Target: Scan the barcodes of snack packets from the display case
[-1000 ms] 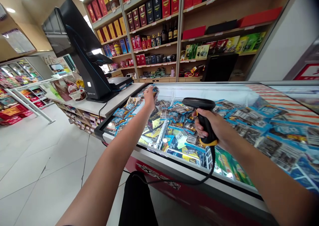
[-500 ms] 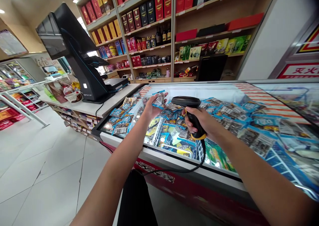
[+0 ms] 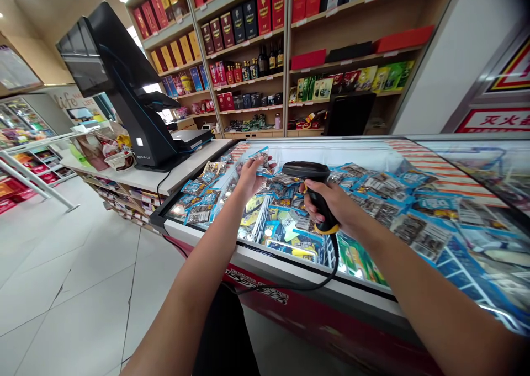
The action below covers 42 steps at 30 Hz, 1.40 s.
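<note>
My left hand is closed on a small blue-and-clear snack packet, held above the chest freezer's glass top. Wrapped round the grip of a black and yellow barcode scanner, my right hand holds it upright with its head pointing left, toward the packet. A black cable hangs from the scanner's handle and loops down over the freezer's front. Many similar blue packets lie spread around and beyond both hands. Part of the held packet is hidden by my fingers.
The freezer stands directly in front, with wire baskets and frozen packs under its glass. At the left, a black checkout terminal stands on a white counter. Shelves of boxes and bottles line the back wall.
The packet in my left hand has tilted slightly and shifted a little left and up. My right hand and the scanner have moved slightly left in view.
</note>
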Tool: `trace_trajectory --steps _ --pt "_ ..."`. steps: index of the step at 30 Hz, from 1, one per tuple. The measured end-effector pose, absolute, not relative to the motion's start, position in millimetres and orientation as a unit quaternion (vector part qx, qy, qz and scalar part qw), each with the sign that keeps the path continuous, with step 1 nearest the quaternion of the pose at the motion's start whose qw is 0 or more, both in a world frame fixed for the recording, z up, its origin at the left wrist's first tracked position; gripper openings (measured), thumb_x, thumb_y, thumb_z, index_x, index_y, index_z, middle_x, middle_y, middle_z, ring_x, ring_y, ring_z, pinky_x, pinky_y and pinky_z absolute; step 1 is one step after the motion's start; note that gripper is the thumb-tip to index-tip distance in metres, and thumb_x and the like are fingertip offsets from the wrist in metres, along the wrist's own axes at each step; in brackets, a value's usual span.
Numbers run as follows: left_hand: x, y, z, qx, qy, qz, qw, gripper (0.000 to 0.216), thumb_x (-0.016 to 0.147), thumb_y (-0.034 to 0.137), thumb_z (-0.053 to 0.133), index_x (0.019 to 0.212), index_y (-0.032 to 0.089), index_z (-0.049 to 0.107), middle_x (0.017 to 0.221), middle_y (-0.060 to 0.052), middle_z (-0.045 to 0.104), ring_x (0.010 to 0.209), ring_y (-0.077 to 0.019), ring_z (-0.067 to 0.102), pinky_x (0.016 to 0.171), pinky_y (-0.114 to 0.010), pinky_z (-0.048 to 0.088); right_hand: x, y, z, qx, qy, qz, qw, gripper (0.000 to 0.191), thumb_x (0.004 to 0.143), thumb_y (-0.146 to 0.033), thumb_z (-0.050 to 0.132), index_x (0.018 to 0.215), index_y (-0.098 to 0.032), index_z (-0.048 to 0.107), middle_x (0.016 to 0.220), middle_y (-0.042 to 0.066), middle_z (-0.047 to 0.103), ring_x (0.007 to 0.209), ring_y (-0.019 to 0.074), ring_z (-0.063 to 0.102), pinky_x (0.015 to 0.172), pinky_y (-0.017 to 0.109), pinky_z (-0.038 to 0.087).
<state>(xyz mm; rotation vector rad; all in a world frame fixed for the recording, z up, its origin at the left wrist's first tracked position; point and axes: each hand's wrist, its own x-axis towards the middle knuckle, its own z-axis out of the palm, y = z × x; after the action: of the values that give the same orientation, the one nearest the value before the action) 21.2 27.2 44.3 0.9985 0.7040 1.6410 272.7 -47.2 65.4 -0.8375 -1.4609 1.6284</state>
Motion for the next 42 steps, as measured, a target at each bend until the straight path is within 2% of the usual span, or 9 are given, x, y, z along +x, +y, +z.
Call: trace_trajectory --steps 4,6,8,13,16,19,24,32,42 --pt "19.4 26.5 40.4 0.48 0.383 0.662 0.43 0.07 0.072 0.059 0.107 0.076 0.022 0.048 0.074 0.005 0.048 0.066 -0.0082 0.05 0.058 -0.023 0.036 272.1 -47.1 65.2 -0.323 -0.576 0.641 0.392 0.053 0.091 -0.068 0.088 0.099 -0.022 0.066 0.061 -0.002 0.061 0.041 0.0096 0.045 0.041 0.025 0.04" --pt "17.0 27.2 39.1 0.524 0.402 0.651 0.374 0.08 0.066 0.072 0.105 0.072 0.023 0.042 0.071 0.007 0.035 0.062 -0.0075 0.035 0.057 -0.025 0.026 272.3 -47.7 65.5 -0.319 -0.577 0.639 0.395 0.054 0.089 -0.07 0.089 0.099 -0.022 0.066 0.062 -0.002 0.062 0.041 0.0096 0.046 0.042 0.025 0.041" --pt "14.1 28.4 38.2 0.563 0.413 0.639 0.322 0.084 0.064 0.081 0.1 0.07 0.023 0.041 0.07 0.007 0.032 0.063 -0.0086 0.031 0.059 -0.028 0.023 272.5 -48.9 66.4 -0.319 -0.58 0.637 0.395 0.056 0.088 -0.071 0.09 0.099 -0.022 0.066 0.061 -0.003 0.061 0.041 0.0096 0.046 0.042 0.025 0.041" --pt "8.5 35.9 34.8 0.593 0.437 0.619 0.273 0.069 0.073 0.072 0.101 0.075 0.023 0.053 0.071 0.005 0.044 0.066 -0.0118 0.043 0.066 -0.029 0.035 271.5 -53.9 70.3 -0.321 -0.585 0.634 0.391 0.057 0.087 -0.07 0.091 0.099 -0.021 0.065 0.061 -0.003 0.061 0.041 0.0092 0.045 0.042 0.025 0.04" --pt "8.4 42.5 31.8 0.587 0.406 0.64 0.286 0.053 0.079 0.062 0.1 0.091 0.023 0.067 0.085 0.0 0.066 0.085 -0.0187 0.065 0.081 -0.032 0.05 270.6 -55.6 72.0 -0.306 -0.589 0.632 0.4 0.057 0.087 -0.071 0.09 0.097 -0.021 0.065 0.06 -0.004 0.061 0.04 0.0091 0.045 0.042 0.025 0.038" --pt "9.8 45.7 29.4 0.565 0.417 0.657 0.276 0.048 0.077 0.053 0.102 0.098 0.022 0.072 0.096 -0.004 0.075 0.097 -0.0223 0.072 0.09 -0.033 0.053 270.8 -55.5 72.4 -0.286 -0.593 0.633 0.407 0.057 0.089 -0.072 0.089 0.096 -0.021 0.064 0.058 -0.004 0.06 0.04 0.0089 0.045 0.042 0.024 0.038" --pt "15.0 40.2 29.1 0.593 0.4 0.635 0.292 0.036 0.08 0.047 0.099 0.095 0.022 0.077 0.099 -0.006 0.081 0.1 -0.0246 0.076 0.092 -0.033 0.055 270.8 -54.6 70.2 -0.281 -0.593 0.636 0.406 0.053 0.093 -0.07 0.085 0.096 -0.022 0.064 0.06 -0.003 0.061 0.04 0.009 0.045 0.042 0.024 0.038" --pt "21.7 29.8 37.0 0.607 0.401 0.623 0.286 0.022 0.084 0.037 0.093 0.094 0.022 0.082 0.103 -0.008 0.085 0.105 -0.0292 0.077 0.097 -0.036 0.056 269.1 -54.8 70.0 -0.282 -0.58 0.647 0.405 0.055 0.089 -0.071 0.089 0.093 -0.023 0.063 0.059 -0.004 0.059 0.041 0.0091 0.044 0.042 0.025 0.039" --pt "23.3 25.1 41.3 0.571 0.409 0.645 0.299 0.015 0.086 0.028 0.092 0.085 0.02 0.079 0.087 -0.004 0.076 0.09 -0.0229 0.069 0.088 -0.033 0.049 268.9 -56.7 70.6 -0.29 -0.586 0.638 0.406 0.055 0.09 -0.071 0.089 0.092 -0.023 0.063 0.06 -0.003 0.06 0.042 0.0097 0.045 0.042 0.026 0.04"
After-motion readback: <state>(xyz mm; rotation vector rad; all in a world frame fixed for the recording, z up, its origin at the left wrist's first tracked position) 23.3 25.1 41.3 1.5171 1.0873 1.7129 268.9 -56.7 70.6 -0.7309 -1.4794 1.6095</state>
